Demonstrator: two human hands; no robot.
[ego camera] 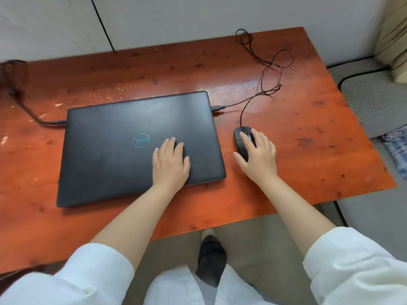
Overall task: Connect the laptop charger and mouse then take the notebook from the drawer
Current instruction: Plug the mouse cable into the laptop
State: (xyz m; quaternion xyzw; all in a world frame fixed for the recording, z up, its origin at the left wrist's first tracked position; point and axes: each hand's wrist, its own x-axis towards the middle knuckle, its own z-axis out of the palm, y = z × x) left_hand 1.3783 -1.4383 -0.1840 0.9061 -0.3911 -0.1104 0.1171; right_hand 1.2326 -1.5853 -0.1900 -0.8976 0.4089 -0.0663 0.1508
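Note:
A closed black laptop (123, 146) lies on the reddish wooden table (308, 133). My left hand (170, 161) rests flat on its lid, fingers apart, holding nothing. To the laptop's right, my right hand (257, 154) covers a black mouse (241, 137). The thin mouse cable (262, 84) loops over the back right of the table, and its plug (218, 107) sits at the laptop's right edge. A thicker black charger cable (33, 115) reaches the laptop's left edge. No drawer or notebook is in view.
A grey wall stands behind the table. A grey cushioned seat (370, 100) lies to the right, with a blue checked cloth (396, 148) on it. My foot in a dark shoe (211, 258) shows below the table's near edge.

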